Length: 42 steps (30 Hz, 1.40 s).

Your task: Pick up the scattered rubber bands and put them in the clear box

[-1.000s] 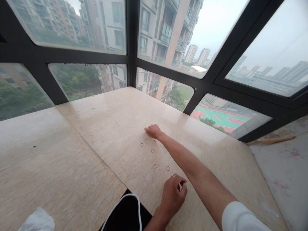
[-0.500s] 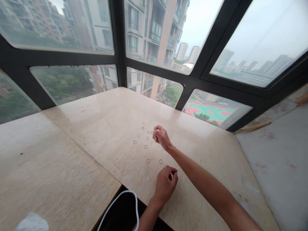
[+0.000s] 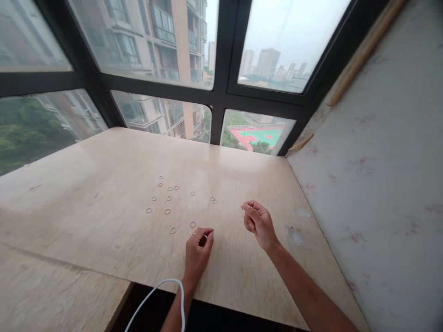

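Note:
Several small thin rings, like little elastic bands, lie scattered on the stone-patterned surface; one is reddish [image 3: 160, 185], and a dark ring [image 3: 167, 211] lies nearer to me. Two overlapping rings [image 3: 213, 200] lie to the left of my right hand. My right hand [image 3: 259, 223] is raised at the right, thumb and forefinger pinched, with what looks like a small thin ring [image 3: 242, 207] at the tips. Beside a pinkish ring [image 3: 193, 224], my left hand [image 3: 199, 249] rests with thumb and fingertips together; what they hold, if anything, is hidden. It wears a finger ring.
A white cable [image 3: 182, 295] loops by my left forearm, over a dark gap at the front edge. A clear plastic packet [image 3: 296, 235] lies right of my right hand, near the flowered wall [image 3: 363, 184]. Dark-framed windows [image 3: 221, 99] border the back.
My right hand has moved right, away from the scattered rings, uncovering several behind it. The view has turned to the right. My left hand remains near the closest rings, its fingers still curled.

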Available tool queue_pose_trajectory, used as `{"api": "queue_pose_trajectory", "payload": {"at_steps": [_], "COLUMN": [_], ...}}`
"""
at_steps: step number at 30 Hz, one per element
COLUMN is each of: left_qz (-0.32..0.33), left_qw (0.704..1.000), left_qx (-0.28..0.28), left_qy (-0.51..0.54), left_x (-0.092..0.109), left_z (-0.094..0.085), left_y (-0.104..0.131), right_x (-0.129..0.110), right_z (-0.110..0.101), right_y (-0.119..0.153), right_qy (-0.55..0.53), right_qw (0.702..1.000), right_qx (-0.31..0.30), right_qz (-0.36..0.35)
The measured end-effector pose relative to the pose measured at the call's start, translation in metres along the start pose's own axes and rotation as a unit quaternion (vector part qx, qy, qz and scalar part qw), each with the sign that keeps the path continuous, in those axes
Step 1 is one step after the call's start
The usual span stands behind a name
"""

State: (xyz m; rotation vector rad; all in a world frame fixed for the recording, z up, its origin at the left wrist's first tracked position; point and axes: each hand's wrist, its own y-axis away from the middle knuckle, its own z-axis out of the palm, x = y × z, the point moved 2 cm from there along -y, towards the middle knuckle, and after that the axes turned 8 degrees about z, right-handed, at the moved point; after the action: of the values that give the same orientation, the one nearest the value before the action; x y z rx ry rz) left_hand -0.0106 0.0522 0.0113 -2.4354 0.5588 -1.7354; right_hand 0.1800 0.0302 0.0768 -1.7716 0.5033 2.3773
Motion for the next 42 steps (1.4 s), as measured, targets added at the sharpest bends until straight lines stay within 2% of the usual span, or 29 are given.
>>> {"api": "queue_pose_trajectory", "payload": {"at_steps": [8,11,14,19,29,33,38,42], "left_qz": [-0.03,-0.046,-0.054,-0.063,-0.047,-0.046,-0.049,-0.052], "left_qw": [0.999,0.998,0.996,0.995,0.994,0.994,0.994,0.994], "left_qx": [-0.005,-0.011,-0.007,0.0,0.01,0.007,0.009,0.004], "left_qy": [-0.039,-0.051,-0.065,-0.082,-0.094,-0.099,-0.099,-0.093], "left_x": [0.0,-0.007,-0.011,-0.009,-0.011,-0.012,-0.011,-0.008], "left_z": [0.0,0.001,0.002,0.003,0.004,0.003,0.003,0.003], "left_y": [-0.004,-0.003,-0.003,-0.002,-0.002,-0.002,-0.002,-0.002], "right_x": [0.005,0.004,0.001,-0.002,-0.001,-0.001,-0.002,-0.003], "right_z": [-0.129,-0.165,-0.19,-0.205,-0.207,-0.214,-0.222,-0.223], "right_y": [0.064,0.082,0.092,0.093,0.08,0.076,0.067,0.058], "right_qy": [-0.03,-0.03,-0.016,0.035,0.139,0.201,0.307,0.337], "right_qw": [0.978,0.962,0.948,0.941,0.938,0.924,0.893,0.885], "right_qx": [0.207,0.272,0.317,0.336,0.316,0.324,0.33,0.321], "right_qz": [-0.004,-0.008,-0.022,-0.02,0.028,0.014,0.008,0.01]}}
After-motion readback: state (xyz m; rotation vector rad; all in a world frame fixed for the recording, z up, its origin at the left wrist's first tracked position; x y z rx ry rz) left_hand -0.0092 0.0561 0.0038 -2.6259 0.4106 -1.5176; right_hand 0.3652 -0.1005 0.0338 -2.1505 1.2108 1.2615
